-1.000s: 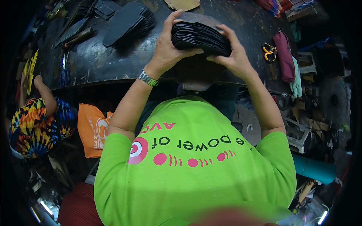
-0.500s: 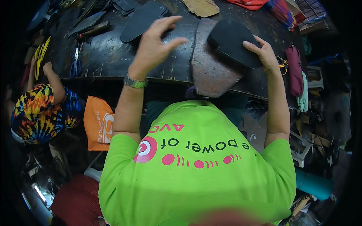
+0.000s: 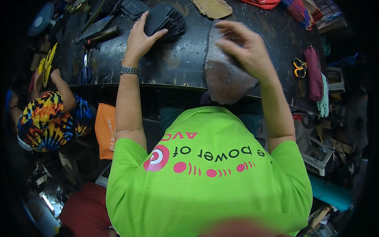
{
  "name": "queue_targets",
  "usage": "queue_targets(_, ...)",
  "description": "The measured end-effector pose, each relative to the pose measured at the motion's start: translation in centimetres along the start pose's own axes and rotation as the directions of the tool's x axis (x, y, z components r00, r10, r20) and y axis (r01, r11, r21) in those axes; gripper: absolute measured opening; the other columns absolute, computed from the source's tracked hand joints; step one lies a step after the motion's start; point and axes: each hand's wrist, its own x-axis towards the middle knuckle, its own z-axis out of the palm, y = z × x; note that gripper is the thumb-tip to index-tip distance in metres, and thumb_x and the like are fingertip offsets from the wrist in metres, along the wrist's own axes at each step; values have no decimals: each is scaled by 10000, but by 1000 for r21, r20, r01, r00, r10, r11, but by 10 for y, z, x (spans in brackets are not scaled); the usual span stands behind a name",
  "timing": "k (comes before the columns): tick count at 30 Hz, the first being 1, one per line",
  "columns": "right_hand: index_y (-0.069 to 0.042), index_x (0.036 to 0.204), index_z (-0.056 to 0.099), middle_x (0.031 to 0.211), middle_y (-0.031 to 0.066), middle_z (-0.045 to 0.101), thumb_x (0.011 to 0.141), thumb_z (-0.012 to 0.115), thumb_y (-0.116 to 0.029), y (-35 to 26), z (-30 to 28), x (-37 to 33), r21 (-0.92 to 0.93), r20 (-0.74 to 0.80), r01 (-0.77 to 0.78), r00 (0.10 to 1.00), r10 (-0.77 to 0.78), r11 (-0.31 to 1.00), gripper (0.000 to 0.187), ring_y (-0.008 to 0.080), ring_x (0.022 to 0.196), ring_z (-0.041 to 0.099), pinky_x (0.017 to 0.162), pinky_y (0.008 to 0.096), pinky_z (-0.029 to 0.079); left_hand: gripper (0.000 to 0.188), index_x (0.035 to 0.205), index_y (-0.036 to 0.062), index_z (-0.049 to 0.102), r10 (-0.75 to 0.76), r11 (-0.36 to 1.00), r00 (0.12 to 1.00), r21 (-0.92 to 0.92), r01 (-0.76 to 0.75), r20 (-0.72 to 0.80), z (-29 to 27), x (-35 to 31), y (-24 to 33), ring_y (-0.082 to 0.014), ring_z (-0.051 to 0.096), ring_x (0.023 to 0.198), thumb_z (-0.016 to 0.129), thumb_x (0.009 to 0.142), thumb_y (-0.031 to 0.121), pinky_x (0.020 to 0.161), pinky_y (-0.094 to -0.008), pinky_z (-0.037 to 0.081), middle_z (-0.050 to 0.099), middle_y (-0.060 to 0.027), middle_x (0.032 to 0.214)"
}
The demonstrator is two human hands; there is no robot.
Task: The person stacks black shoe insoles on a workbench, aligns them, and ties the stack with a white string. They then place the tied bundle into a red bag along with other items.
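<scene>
My left hand [image 3: 139,44] is open at the near left end of a stack of black shoe-sole-shaped pieces [image 3: 166,24]. Its thumb and fingers are spread around that end, seemingly touching it. The pieces lean fanned out toward the right on the dark table. My right hand [image 3: 249,49] is over a brownish, worn slab [image 3: 226,75] that juts past the table's near edge. Motion blurs this hand; its fingers are bent, with a gap to the thumb and nothing visible between them.
Scissors with blue handles [image 3: 85,74] and a dark-handled tool [image 3: 103,35] lie left on the table [image 3: 177,67]. Tan pieces [image 3: 213,8] are at the back. Orange-handled pliers [image 3: 300,68] and a maroon pouch [image 3: 313,73] lie right. Another person in a multicoloured shirt [image 3: 47,118] is at left.
My right hand has let go of the black sole-shaped pieces and moved left over the slab. My left hand has moved left and lower, beside the stack, which now stands fanned out.
</scene>
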Motion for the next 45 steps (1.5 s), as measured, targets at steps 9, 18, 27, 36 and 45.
queue_targets(9,-10,1515,289,1094,136,642,845,803,-275,26,96,63,399,303,-586,810,502,705,884,162,845,675,727,282,546,661,1453,137,506,-76,927,997,-368,70,-3,-6,-1,-9,-348,537,1296,680,907,468,1065,-375,415,538,-230,1407)
queue_targets(18,-34,1568,113,1001,140,673,857,785,-230,43,110,76,565,230,-589,785,575,578,997,163,732,675,623,265,536,676,1449,127,506,-53,944,998,-324,57,19,-7,-3,-1,-348,536,1294,698,895,464,1062,-381,420,534,-217,1412)
queue_targets(27,2,1578,82,928,125,704,856,774,-202,37,115,78,486,174,-482,871,460,729,1021,125,660,641,553,241,488,764,1442,120,502,-14,974,999,-225,22,35,-12,-6,10,-353,537,1286,769,821,476,1051,-405,442,537,-199,1399)
queue_targets(36,12,1558,199,877,115,694,846,783,-181,41,119,77,411,92,-332,942,324,849,940,111,607,626,515,231,479,756,1446,120,500,-30,955,1000,-295,30,6,-6,-9,1,-331,561,1277,834,800,326,1049,-390,458,543,-193,1407)
queue_targets(45,-66,1506,377,896,65,701,903,741,-168,62,103,66,581,171,-512,837,520,633,712,69,623,629,549,190,498,647,1444,116,506,-10,905,998,-425,-16,-59,-3,-10,-8,-297,589,1243,759,886,325,1021,-364,460,580,-196,1369)
